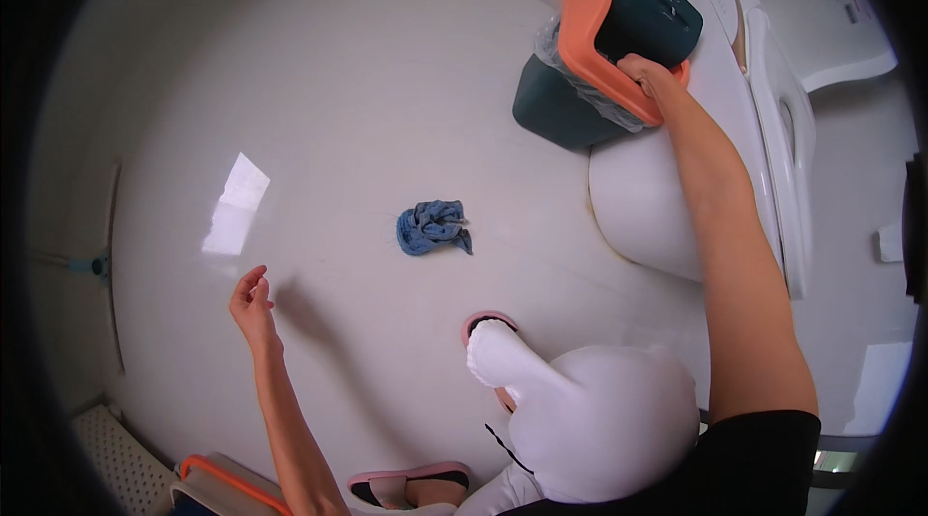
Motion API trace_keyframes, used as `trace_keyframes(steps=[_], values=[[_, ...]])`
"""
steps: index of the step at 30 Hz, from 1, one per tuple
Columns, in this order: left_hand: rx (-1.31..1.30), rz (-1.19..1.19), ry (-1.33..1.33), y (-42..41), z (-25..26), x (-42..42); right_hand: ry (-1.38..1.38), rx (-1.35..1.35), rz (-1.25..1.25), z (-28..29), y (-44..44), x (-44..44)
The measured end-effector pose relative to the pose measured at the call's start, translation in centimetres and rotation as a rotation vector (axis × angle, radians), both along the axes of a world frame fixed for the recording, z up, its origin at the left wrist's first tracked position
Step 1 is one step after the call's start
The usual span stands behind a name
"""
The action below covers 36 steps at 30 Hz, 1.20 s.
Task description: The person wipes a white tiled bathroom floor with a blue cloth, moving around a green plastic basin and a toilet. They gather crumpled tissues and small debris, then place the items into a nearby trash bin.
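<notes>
My right hand grips the orange rim of a dark green trash bin at the upper right, its fingers partly hidden inside. A clear plastic liner hangs out below the rim. Tilted up at the bin's far side is a dark green lid or panel. The bin rests against the white toilet. Out to the left, my left hand hangs over the floor, holding nothing, fingers loosely bent and apart. Between the hands, a crumpled blue cloth lies on the floor.
The toilet seat is beside my right arm. A floor squeegee or mop lies along the left side. At lower left are a perforated stool or step and a container with an orange handle. My slippered feet are below the cloth.
</notes>
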State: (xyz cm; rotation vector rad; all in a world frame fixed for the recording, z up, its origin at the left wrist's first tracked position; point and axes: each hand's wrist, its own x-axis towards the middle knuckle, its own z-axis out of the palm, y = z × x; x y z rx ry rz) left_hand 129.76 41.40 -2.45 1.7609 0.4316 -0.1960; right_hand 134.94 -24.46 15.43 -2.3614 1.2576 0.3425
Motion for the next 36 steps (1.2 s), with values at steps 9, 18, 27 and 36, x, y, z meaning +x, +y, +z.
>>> trace_keyframes(steps=[9,18,27,36], values=[[-0.018,-0.039,0.073,-1.0,0.8,-0.5,0.34,-0.34,0.401,1.3,0.2,0.5],[-0.1,-0.106,0.06,-3.8,2.1,0.4,-0.27,-0.716,0.69,7.9,8.0,-3.3],[-0.104,-0.115,0.066,-2.8,1.8,0.0,-0.105,-1.053,1.357,6.7,13.8,-3.5],[-0.091,-0.082,0.075,-2.2,1.5,-0.1,-0.518,-0.819,1.23,4.7,11.6,-2.1]])
